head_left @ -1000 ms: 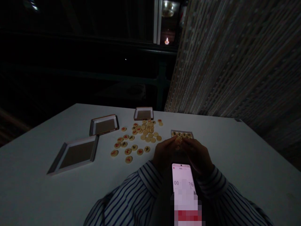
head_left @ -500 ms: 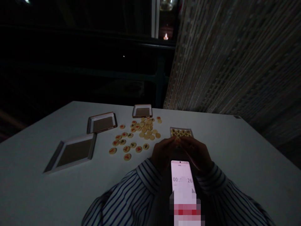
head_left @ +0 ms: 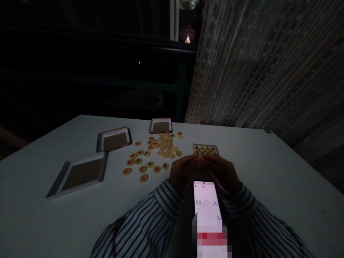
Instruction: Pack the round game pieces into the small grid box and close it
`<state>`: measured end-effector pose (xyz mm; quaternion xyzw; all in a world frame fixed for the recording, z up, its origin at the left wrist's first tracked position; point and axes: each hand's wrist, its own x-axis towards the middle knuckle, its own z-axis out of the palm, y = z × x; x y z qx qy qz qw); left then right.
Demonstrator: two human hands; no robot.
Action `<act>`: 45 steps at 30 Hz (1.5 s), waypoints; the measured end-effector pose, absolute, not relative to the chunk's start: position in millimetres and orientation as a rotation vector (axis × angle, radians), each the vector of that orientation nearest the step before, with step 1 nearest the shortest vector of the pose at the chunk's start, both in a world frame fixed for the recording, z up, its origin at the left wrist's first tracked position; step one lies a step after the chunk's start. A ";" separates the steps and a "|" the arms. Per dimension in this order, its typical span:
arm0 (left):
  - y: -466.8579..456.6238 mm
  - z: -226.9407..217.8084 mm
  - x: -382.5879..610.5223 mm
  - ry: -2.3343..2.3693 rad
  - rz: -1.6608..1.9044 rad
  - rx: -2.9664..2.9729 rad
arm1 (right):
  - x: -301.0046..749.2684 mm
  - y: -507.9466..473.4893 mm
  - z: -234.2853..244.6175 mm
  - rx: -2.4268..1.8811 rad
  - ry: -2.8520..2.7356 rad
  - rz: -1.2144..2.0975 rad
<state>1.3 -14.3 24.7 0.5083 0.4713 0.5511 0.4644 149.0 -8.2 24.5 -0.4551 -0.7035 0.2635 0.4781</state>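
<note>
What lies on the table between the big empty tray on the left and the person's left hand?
In the head view, loose round game pieces, marked red or dark, lie scattered on the table between the big tray and the left hand.

The table [head_left: 268, 172] has a white, smooth, matt top. The discs [head_left: 163, 148] lying loose toward its far edge are pale and smooth, wood or plastic; the dim light does not show which. The empty trays [head_left: 103, 166] toward the left edge have pale rims with a slight sheen and dull brown, card-like floors. The phone [head_left: 205, 200] at the near edge has a glossy glass screen. The sleeves [head_left: 150, 222] are woven striped cloth, matt. The wall [head_left: 268, 71] behind the far right corner is rough and ribbed.
</note>
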 end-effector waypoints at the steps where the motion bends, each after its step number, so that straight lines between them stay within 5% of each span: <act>1: -14.0 24.5 1.7 1.143 1.358 1.219 | 148.9 -8.2 24.6 -1.111 -1.716 0.640; 45: -12.7 23.6 4.5 0.916 1.267 0.752 | 147.9 -5.9 21.6 -1.038 -1.680 0.765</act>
